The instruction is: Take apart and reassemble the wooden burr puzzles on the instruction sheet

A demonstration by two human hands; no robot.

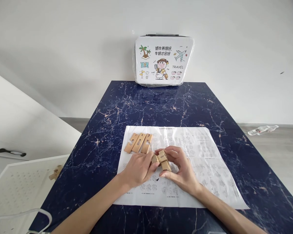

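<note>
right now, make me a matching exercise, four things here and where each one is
1. flat tan wooden pieces marked 1, 2, 3
2. white rectangular cartoon-printed case
3. chunky tan wooden block cluster
4. white printed paper sheet

A. gripped by left hand, right hand alongside
B. flat on the dark blue marbled table
C. at the table's far end
D. on the sheet's far left corner

Pairs: 1-D, 2-C, 3-A, 4-B

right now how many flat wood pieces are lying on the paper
3. Piece 1, piece 2 and piece 3 lie left to right, top left on the paper. Left hand and right hand may hide more.
</note>
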